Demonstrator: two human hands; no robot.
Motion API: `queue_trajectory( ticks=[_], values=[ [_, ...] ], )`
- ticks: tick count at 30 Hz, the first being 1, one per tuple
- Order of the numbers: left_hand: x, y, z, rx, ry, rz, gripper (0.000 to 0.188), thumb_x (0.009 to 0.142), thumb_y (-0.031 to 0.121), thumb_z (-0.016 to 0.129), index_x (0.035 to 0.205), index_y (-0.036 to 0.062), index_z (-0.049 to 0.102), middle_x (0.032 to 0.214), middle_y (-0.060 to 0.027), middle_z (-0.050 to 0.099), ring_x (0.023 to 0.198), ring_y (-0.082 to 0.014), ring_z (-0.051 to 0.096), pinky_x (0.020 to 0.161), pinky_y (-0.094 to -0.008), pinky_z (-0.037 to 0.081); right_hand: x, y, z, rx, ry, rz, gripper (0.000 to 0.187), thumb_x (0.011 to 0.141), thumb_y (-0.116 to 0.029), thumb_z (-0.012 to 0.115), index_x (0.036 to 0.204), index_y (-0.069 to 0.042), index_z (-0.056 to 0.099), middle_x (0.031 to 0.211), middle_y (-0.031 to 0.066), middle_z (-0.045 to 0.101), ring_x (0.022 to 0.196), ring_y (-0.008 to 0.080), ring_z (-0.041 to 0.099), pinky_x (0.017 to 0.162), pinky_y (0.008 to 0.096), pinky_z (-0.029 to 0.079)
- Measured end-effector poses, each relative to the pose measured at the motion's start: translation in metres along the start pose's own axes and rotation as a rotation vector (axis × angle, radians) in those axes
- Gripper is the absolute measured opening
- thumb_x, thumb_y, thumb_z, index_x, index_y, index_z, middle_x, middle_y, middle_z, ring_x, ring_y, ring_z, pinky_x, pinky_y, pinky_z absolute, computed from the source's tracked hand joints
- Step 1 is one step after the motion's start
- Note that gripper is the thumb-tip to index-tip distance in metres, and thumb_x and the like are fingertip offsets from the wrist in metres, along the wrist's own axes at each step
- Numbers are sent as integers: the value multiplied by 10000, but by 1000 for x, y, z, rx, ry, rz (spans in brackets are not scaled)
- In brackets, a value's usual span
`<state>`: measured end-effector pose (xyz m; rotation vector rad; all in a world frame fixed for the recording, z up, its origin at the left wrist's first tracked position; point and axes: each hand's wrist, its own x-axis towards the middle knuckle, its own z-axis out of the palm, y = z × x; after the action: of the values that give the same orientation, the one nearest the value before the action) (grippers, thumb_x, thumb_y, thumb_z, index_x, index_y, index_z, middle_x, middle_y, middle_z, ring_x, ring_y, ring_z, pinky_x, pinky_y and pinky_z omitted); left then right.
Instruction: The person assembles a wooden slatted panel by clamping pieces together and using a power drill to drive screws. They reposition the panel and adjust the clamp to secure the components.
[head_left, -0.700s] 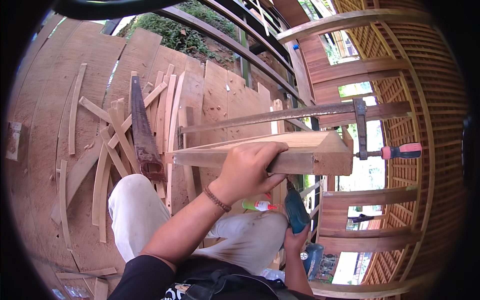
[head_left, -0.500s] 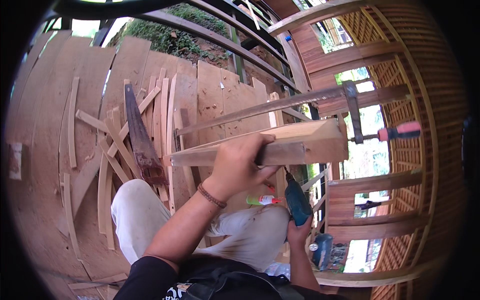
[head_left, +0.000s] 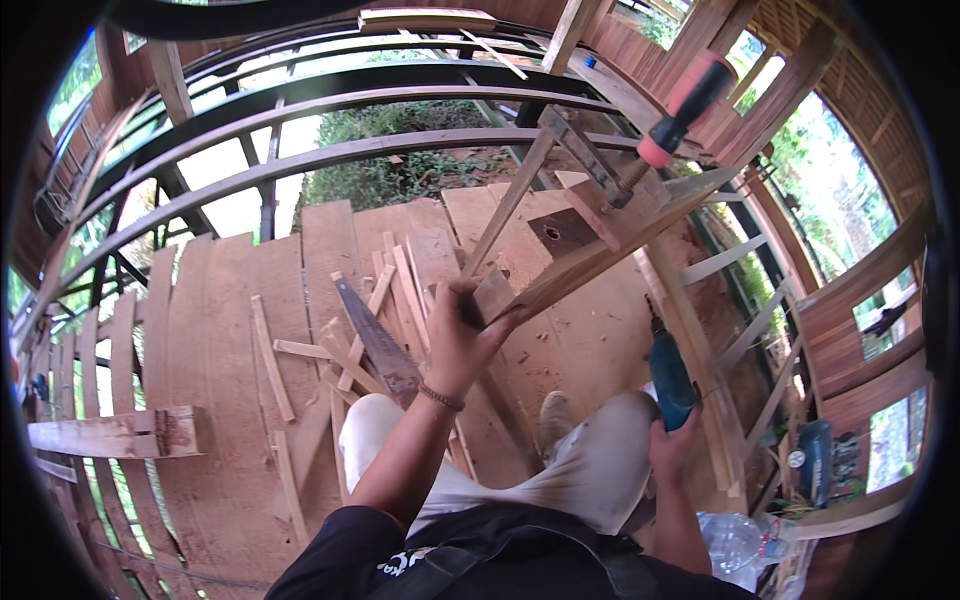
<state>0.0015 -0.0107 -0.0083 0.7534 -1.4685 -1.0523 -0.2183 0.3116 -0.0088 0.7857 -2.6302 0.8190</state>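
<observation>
My left hand [head_left: 468, 335], with a braided bracelet at its wrist, is closed round the near end of a wooden beam [head_left: 590, 262]. The beam slants up and away to the right. A bar clamp [head_left: 512, 205] with a red and black handle [head_left: 690, 108] is fixed on it. Under the clamp's screw a small wooden block [head_left: 632, 215] lies against the beam. Low on the right, near my knee, my right hand [head_left: 677, 438] grips a teal power drill [head_left: 672, 380]. Its bit points upward and stands apart from the beam.
A handsaw [head_left: 378, 335] lies on the plank floor [head_left: 220, 360] among several thin wood strips [head_left: 268, 355]. At the right stand a clear plastic bottle [head_left: 735, 545] and another teal tool [head_left: 816, 462]. Beyond the planks run bare floor joists [head_left: 400, 148] over open ground.
The beam and clamp have swung away and upward, turning in my left hand. The drill, close under the beam before, is now well apart from it. The view has tilted up.
</observation>
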Motion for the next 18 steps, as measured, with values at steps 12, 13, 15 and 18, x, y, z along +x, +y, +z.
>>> queue_trajectory(
  ticks=[12, 13, 15, 18],
  values=[
    [64, 130, -22, 217, -251, 464, 460, 853, 85, 796, 1284, 19, 650, 1223, -149, 687, 1135, -281, 684, 946, -370, 546, -2, -15, -7, 202, -16, -86, 841, 771, -11, 586, 1572, -58, 334, 1441, 262, 557, 1293, 467, 570, 1066, 489, 467],
    [67, 135, -23, 283, -230, 503, 392, 833, 80, 805, 1207, 22, 704, 1121, -143, 733, 1064, -300, 716, 916, -358, 553, -1, -13, -6, 199, 2, -114, 841, 773, -8, 583, 1574, -55, 329, 1438, 263, 558, 1301, 466, 565, 1074, 489, 461],
    [74, 134, -26, 342, -229, 570, 369, 833, 88, 792, 1186, 32, 701, 1072, -125, 719, 842, -237, 702, 757, -337, 557, -2, -14, -7, 185, -44, -10, 838, 773, -6, 587, 1571, -46, 333, 1436, 270, 557, 1312, 468, 555, 1081, 494, 452],
    [78, 133, -27, 423, -220, 590, 337, 838, 108, 793, 1145, 21, 684, 1004, -119, 725, 748, -209, 704, 690, -323, 565, -1, -13, -8, 189, -76, 28, 834, 776, -3, 591, 1569, -52, 339, 1430, 279, 558, 1310, 470, 556, 1070, 501, 457]
  ],
)
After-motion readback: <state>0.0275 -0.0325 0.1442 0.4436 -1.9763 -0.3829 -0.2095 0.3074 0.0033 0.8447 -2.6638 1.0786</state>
